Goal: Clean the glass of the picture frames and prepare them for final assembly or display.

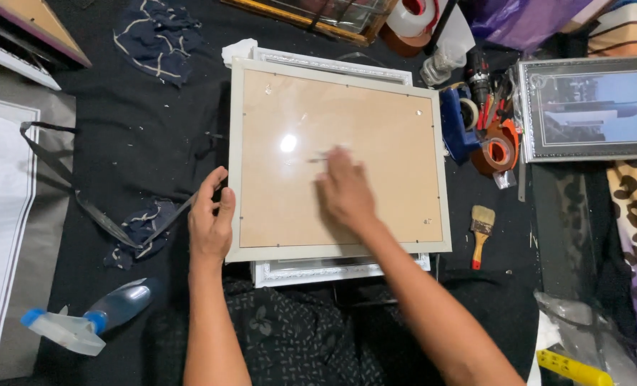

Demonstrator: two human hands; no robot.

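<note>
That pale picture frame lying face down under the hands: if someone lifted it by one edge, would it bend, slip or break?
The pale picture frame would probably stay stiff: its border looks rigid and a flat brown backing board fills it. A glare spot suggests a smooth panel, so it may be breakable. It rests on another white frame, so a push might slide it; the left hand grips its edge, and the right hand lies on it.

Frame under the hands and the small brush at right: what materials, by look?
Frame: pale border, matte, probably painted wood or plastic; can't tell which. Its panel looks like tan fibreboard under a clear sheet, going by the bright glare spot. Brush: bare wooden handle with a red tip, pale bristles.
</note>
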